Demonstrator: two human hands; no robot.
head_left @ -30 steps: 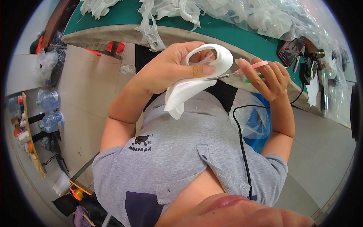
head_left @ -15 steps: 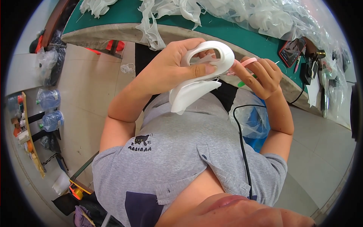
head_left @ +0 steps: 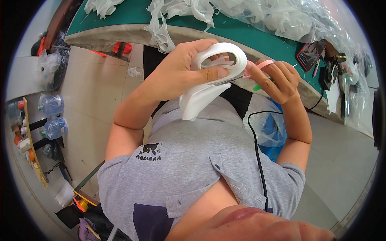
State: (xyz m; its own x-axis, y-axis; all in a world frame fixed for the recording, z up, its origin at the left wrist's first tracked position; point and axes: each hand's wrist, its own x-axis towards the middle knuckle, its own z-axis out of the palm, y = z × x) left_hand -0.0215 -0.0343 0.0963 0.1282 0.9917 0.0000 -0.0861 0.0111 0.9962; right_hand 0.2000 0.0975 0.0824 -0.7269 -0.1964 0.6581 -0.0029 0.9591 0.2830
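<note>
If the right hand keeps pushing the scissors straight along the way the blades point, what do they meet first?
The right hand holds pink-handled scissors whose blades point left, toward the white moulded part in the left hand. They would meet that part's edge first, close by the left thumb; depth is hard to judge.

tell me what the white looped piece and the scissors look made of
White looped piece, in the left hand: probably soft moulded rubber or silicone, matte, thin edges, limp flap. Scissors, in the right hand: glossy pink plastic handles; blade grey, likely metal.
</note>
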